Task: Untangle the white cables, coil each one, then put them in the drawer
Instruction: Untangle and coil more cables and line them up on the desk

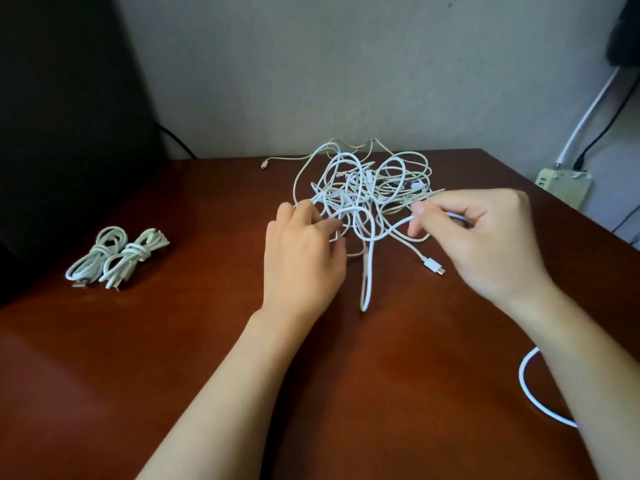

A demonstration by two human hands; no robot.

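Tangled heap of white cables (363, 181) on red-brown wooden table (173, 341), left hand (304, 258) gripping its strands, right hand (491, 237) pinching one strand (391, 232), two coiled white bundles (116, 258) at nine o'clock.

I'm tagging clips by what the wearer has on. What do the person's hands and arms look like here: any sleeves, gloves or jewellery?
Both the left hand and the right hand are bare: no gloves, rings or bracelets show. The forearms are bare too, with no sleeve, watch or strap in view down to the frame edge. No markings are visible.
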